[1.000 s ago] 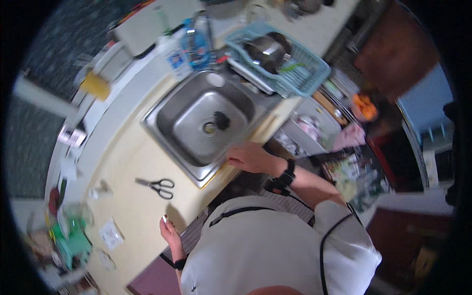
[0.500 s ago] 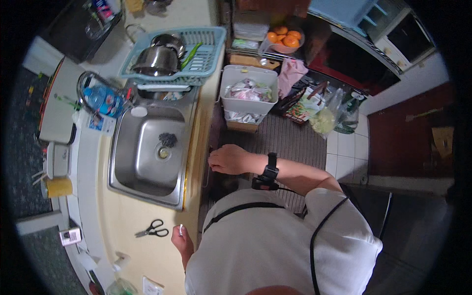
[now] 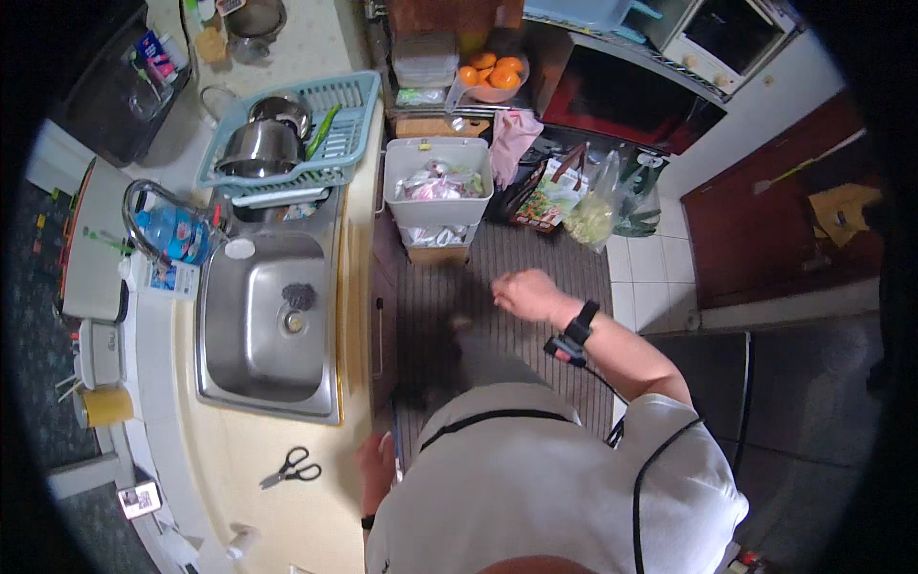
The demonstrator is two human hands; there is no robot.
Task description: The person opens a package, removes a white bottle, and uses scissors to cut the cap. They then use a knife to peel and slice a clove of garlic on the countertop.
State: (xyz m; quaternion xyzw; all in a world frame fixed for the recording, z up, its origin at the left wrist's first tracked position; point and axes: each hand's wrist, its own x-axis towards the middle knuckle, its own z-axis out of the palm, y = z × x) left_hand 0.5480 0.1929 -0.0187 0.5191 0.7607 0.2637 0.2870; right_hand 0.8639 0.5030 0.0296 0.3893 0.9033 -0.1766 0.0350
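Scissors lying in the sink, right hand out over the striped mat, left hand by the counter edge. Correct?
Not in the sink: the head view shows the scissors lying on the counter beside it. The rest holds: right hand out over the striped mat, left hand by the counter edge.

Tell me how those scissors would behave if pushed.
The scissors would probably slide rather than roll, since they lie flat on a smooth-looking counter. The metal-looking blades should stay stiff. The handle loops stand apart, so pushing one might swing it toward the other.
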